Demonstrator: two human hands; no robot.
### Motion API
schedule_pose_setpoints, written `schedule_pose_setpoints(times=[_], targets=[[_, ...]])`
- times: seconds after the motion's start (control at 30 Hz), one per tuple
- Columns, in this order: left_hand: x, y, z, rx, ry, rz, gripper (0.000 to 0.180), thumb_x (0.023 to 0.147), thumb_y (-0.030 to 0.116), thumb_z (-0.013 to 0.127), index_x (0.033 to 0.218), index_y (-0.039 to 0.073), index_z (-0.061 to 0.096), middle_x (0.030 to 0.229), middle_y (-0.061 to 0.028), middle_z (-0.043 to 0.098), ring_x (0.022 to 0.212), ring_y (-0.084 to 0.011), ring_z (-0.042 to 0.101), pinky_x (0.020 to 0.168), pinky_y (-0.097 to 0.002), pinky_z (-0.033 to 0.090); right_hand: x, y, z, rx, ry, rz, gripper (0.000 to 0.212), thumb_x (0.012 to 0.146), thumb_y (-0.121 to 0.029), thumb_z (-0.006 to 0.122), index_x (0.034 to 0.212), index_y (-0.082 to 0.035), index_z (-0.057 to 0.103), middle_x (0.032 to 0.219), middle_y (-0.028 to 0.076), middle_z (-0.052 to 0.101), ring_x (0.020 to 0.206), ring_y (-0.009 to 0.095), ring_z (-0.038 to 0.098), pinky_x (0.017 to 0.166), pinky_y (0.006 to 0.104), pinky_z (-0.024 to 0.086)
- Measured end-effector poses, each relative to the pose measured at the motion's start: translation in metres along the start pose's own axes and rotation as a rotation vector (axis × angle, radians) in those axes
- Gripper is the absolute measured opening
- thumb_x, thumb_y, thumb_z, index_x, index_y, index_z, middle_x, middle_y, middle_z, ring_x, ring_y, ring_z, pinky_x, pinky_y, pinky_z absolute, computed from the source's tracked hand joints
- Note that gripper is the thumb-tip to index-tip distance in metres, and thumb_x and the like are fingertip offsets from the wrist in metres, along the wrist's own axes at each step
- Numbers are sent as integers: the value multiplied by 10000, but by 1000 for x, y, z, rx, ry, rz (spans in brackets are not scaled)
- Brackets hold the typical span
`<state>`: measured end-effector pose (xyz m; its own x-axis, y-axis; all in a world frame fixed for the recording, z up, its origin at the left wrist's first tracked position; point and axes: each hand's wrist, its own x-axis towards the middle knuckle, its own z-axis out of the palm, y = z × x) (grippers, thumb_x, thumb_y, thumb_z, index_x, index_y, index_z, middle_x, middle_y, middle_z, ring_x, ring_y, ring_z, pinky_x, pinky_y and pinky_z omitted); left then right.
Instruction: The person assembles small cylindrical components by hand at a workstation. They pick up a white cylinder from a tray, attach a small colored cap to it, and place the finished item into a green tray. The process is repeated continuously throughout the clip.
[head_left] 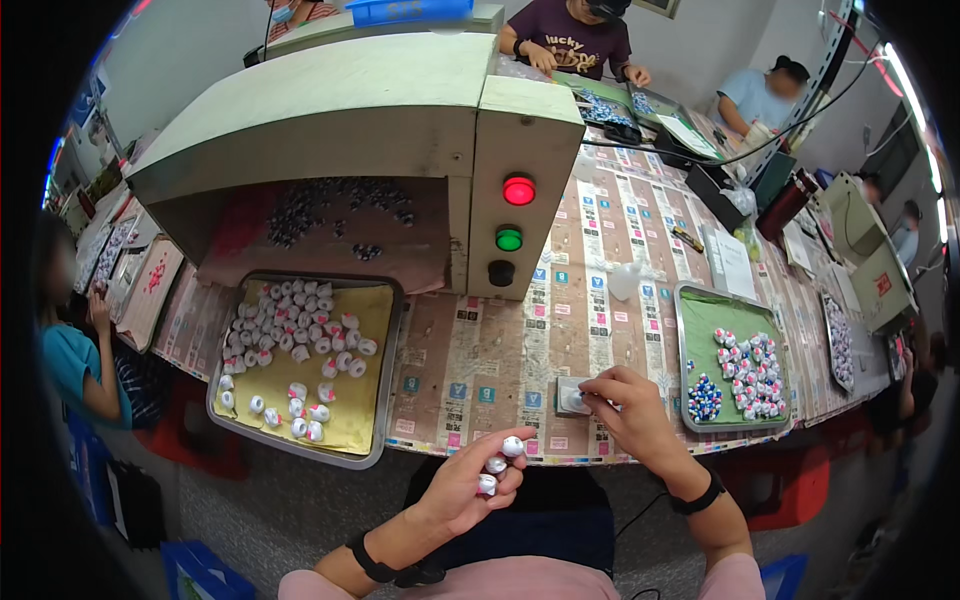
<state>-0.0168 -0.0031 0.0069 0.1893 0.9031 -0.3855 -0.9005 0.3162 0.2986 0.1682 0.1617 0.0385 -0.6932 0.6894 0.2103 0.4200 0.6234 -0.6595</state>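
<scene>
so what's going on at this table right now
The person's left hand holds three small white pieces, while the right hand has its fingers at a small pale block on the table; whether they grip anything is unclear. A yellow-lined tray to the left and a green-lined tray to the right hold more pieces.

Beige machine housing (pixel 330 85): red light (pixel 519 190) above green light (pixel 509 238), black knob (pixel 501 273) lowest. Dark-red flask (pixel 787 205) near white papers (pixel 728 262). Red stool (pixel 795 490) partly hidden, lower right
</scene>
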Motion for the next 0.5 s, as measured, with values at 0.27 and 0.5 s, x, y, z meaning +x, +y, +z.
schedule_pose_setpoints(times=[0.27,0.5], targets=[[0,-3,-2,18,15,18,367,954,95,515,1307,5,474,988,-58,586,868,-114,593,724,-234,532,0,7,7,-143,-42,-49,120,794,-55,656,901,-32,703,819,139,625,762,327,627,676,389,505],[4,-4,3,32,40,45,397,943,89,538,1323,11,452,1023,-86,588,924,-143,605,753,-238,536,-2,4,9,-114,-3,-53,115,785,-53,664,891,-36,704,801,132,628,734,320,627,652,384,506]])
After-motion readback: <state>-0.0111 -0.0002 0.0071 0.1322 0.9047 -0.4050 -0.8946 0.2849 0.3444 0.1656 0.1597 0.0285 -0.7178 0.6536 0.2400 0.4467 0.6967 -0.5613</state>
